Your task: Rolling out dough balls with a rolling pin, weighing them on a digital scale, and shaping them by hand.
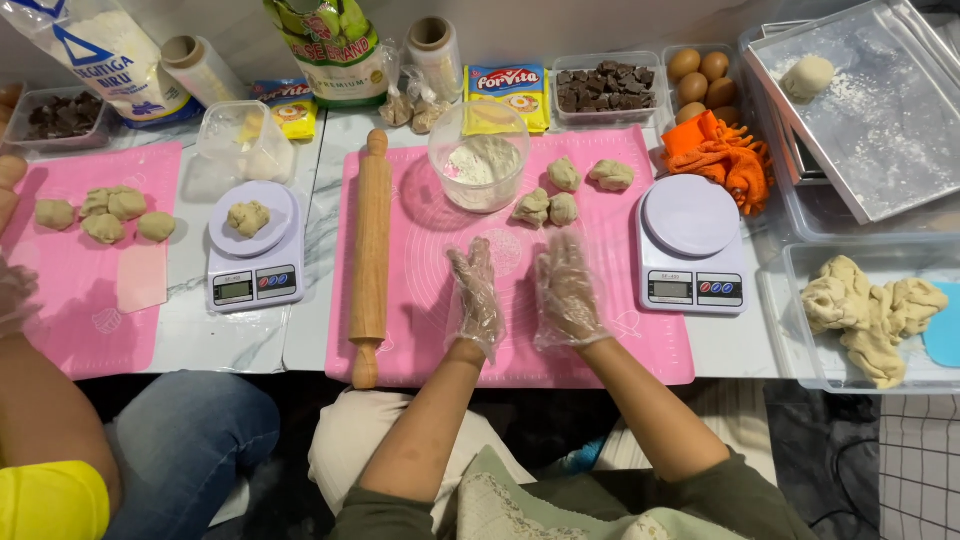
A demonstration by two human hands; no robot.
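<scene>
head view: both hands are seen in the middle of the frame, in thin clear gloves. the left hand (476,293) is held open and flat over the pink mat (420,250), and nothing is gripped by it. the right hand (567,290) is open too, with fingers spread, and nothing is held.

four small dough pieces (560,192) have been laid just above the hands, beside a clear bowl of flour (479,160). a big lump of dough (870,310) is left uncut in a clear tub at the lower right, so it can be judged that only a little is done and much is left. one dough ball (807,75) is set on a floured metal tray (880,130) at the upper right. the white scale (692,245) right of the mat is bare.

a wooden rolling pin (370,255) is laid along the mat's left edge. at the left, another pink mat (70,290) with dough balls, and a second scale (252,245) with dough on it, are seen by another person's arm (40,400).

the surface is a white marble-look table (230,330). eggs (700,80), chocolate chunks (605,88) and an orange cloth (725,155) are lined up along the top. little of the room is shown.
</scene>
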